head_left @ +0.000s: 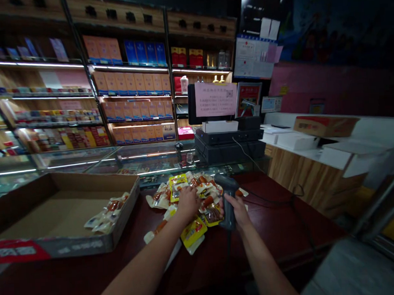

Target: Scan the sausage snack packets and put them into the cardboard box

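Dark red table (pixel 280 224): packets (pixel 204 189) heaped mid-table. Left hand (pixel 187 203) lies on heap, fingers curled; grip on any one packet, cannot tell. Right hand (pixel 238 210) just beside heap, grip closed round scanner (pixel 228 187) handle. Box (pixel 57 251) far left.

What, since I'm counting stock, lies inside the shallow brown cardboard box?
A few clear plastic snack packets lie against the right wall of the shallow brown cardboard box; elsewhere, plain cardboard floor. The near wall hides the floor strip behind it.
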Demonstrator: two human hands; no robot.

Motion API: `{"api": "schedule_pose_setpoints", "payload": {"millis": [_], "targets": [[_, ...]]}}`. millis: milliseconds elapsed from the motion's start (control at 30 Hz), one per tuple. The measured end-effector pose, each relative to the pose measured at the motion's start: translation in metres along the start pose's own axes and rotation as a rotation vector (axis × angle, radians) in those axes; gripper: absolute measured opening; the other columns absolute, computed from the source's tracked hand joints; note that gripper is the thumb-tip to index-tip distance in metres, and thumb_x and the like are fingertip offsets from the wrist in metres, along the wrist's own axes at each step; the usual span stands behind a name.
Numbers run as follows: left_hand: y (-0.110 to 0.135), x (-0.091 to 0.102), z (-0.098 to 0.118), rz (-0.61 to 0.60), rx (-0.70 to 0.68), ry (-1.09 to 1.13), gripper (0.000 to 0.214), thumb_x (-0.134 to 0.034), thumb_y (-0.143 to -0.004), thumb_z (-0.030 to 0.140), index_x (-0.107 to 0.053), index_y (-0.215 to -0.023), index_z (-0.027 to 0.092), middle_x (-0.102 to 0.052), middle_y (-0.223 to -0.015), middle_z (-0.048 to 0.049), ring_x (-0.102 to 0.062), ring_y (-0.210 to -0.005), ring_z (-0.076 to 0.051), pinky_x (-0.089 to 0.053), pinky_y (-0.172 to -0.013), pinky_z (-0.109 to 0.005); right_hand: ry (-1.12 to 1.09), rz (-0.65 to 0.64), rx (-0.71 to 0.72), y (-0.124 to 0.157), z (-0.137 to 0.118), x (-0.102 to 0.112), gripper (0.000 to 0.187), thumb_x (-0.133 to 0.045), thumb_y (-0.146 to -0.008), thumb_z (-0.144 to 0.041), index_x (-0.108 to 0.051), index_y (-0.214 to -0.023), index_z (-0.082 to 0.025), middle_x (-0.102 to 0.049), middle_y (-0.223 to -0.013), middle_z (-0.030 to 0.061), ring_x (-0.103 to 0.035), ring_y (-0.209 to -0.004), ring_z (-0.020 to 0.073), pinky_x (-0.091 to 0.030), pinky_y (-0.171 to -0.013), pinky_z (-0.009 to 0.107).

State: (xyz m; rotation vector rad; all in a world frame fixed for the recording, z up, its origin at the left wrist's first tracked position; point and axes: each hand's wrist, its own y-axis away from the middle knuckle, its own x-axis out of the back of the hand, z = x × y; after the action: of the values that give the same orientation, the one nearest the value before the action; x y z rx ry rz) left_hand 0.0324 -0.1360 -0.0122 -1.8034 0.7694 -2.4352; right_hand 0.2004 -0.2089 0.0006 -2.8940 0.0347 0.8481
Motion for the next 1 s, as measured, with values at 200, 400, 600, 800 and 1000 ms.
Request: {"api": "schedule_pose_setpoints", "payload": {"millis": [200,400,600,800,1000], "targets": [[0.018,0.032,-0.064,0.188,0.045,0.031,0.021,-0.056,-0.078,0.025,-0.064,-0.095,0.015,-0.06,-0.102,-0.0104,-0.05,-0.103,-0.023,-0.037,-0.094,-0.036,0.018,-0.098,-0.08,-0.005,0.03,-0.036,0.03,-0.072,-0.065,-0.04,-0.054,-0.071,-0.016,-0.059,-0.051,-0.0038,-0.051,-0.034,0.0096,-0.044,-0.033,0.021],[0.036,0.104,-0.168,0.286,0.298,-0.091,0.03,-0.054,-0.078,0.028,-0.063,-0.101,0.01,-0.062,-0.104,-0.0148,-0.054,-0.104,-0.026,-0.039,-0.094,-0.035,0.047,-0.242,-0.196,-0.014,0.07,-0.09,0.031,-0.07,-0.066,-0.043,-0.054,-0.069,-0.016,-0.058,-0.048,-0.0031,-0.051,-0.034,0.0104,-0.044,-0.032,0.022],[0.056,0.147,-0.249,-0.227,0.736,-0.085,0.02,-0.06,-0.072,0.03,-0.066,-0.07,0.012,-0.069,-0.081,-0.0153,-0.065,-0.078,-0.025,-0.047,-0.068,-0.029,-0.004,-0.35,-0.215,-0.027,0.112,-0.127,0.03,-0.071,-0.066,-0.04,-0.055,-0.077,-0.016,-0.058,-0.049,-0.0042,-0.05,-0.033,0.0096,-0.045,-0.032,0.02],[0.059,0.128,-0.261,-0.427,0.825,-0.06,0.016,-0.064,-0.067,0.026,-0.066,-0.068,0.011,-0.069,-0.069,-0.0133,-0.062,-0.054,-0.018,-0.046,-0.054,-0.026,0.008,-0.378,-0.23,-0.029,0.134,-0.121,0.032,-0.072,-0.065,-0.042,-0.053,-0.069,-0.016,-0.058,-0.05,-0.0032,-0.051,-0.033,0.0101,-0.045,-0.03,0.021],[0.051,0.119,-0.259,-0.449,0.718,-0.189,0.022,-0.072,-0.058,0.026,-0.07,-0.076,0.014,-0.071,-0.083,-0.0132,-0.065,-0.072,-0.021,-0.047,-0.064,-0.026,0.047,-0.383,-0.217,-0.026,0.135,-0.117,0.032,-0.07,-0.067,-0.043,-0.053,-0.067,-0.015,-0.058,-0.05,-0.0033,-0.051,-0.033,0.0096,-0.046,-0.031,0.021]]}}
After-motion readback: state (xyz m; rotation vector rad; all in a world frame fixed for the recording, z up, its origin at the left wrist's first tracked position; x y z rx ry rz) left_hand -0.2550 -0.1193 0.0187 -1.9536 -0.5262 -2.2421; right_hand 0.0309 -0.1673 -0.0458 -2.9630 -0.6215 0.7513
